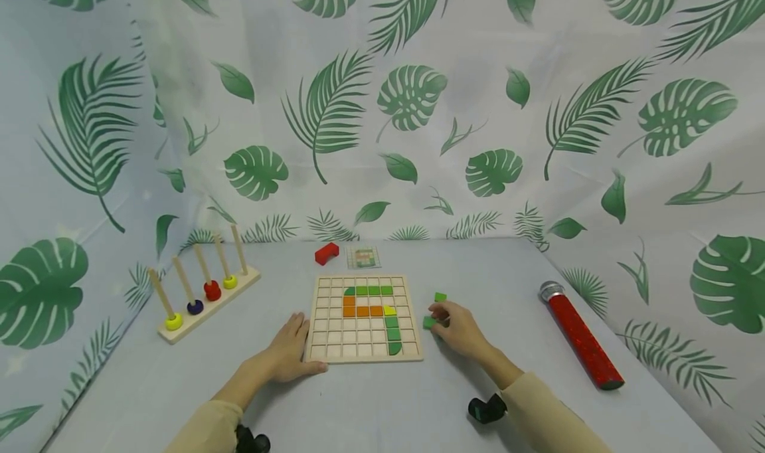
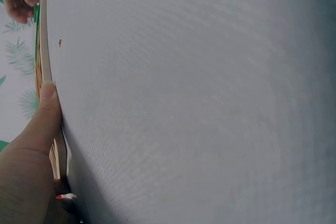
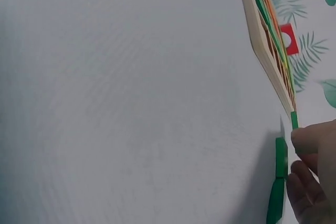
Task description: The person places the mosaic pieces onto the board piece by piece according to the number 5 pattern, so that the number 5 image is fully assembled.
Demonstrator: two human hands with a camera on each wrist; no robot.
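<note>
A wooden grid board (image 1: 329,351) lies flat with green, orange and yellow tiles set in some of its squares. My left hand (image 1: 288,353) rests at the board's left side, its thumb stretched along the front edge; in the left wrist view the thumb (image 2: 47,108) touches that edge. Just off the board's right side, my right hand (image 1: 461,331) pinches a small green tile (image 3: 294,119) between thumb and finger. Another green tile (image 1: 440,297) lies behind that hand. Two green pieces show beneath the fingers in the right wrist view, the nearer one a green tile (image 3: 281,157).
Behind the board sit a red block (image 1: 327,254) and a small pattern card (image 1: 363,258). A wooden peg stand (image 1: 206,310) with colored beads is at the left. A red microphone-shaped tube (image 1: 582,340) lies at the right. Patterned cloth (image 1: 335,107) hangs behind the table.
</note>
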